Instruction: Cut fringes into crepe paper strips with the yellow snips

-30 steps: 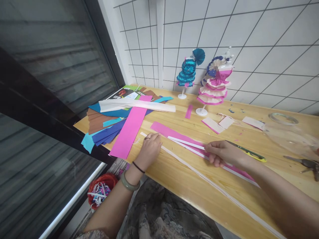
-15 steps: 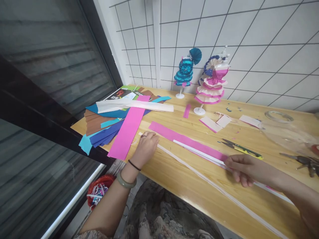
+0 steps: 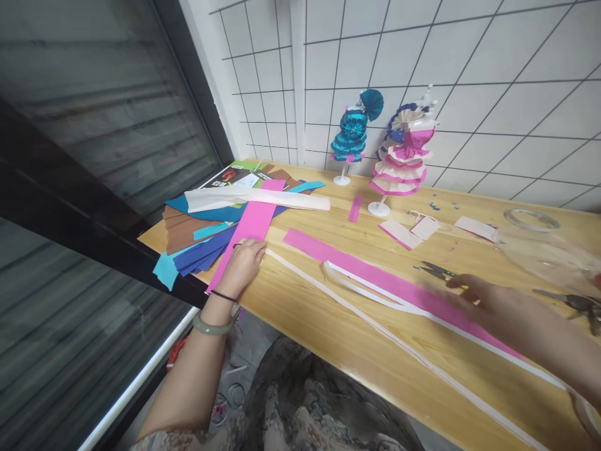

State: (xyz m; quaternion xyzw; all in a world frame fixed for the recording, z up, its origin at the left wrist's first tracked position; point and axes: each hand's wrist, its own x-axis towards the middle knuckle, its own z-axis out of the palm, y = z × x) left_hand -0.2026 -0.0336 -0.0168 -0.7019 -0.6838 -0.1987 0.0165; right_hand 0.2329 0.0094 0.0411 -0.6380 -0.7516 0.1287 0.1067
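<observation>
My left hand (image 3: 246,263) pinches the left end of a long thin pale strip (image 3: 347,305), which runs across the wooden table (image 3: 319,332) to the lower right. Under that hand lies a wide pink strip (image 3: 256,219). A long pink strip (image 3: 342,260) lies further right with white tape (image 3: 366,283) along its near edge; the tape's left end is curled and loose. My right hand (image 3: 469,297), blurred, hovers over the pink strip's right part, near yellow-handled snips (image 3: 436,270); its fingers are partly spread, with nothing seen in them.
Colored paper pieces (image 3: 201,247) and a white strip (image 3: 300,199) are piled at the left. Two dress figures, blue (image 3: 350,134) and pink (image 3: 401,169), stand behind. Paper scraps (image 3: 399,233), a tape roll (image 3: 532,219) and dark scissors (image 3: 575,302) lie at the right.
My left hand has moved left with the pale strip's end. My right hand has come off the white tape and moved up toward the snips. The tape's left part now bows away from the pink strip.
</observation>
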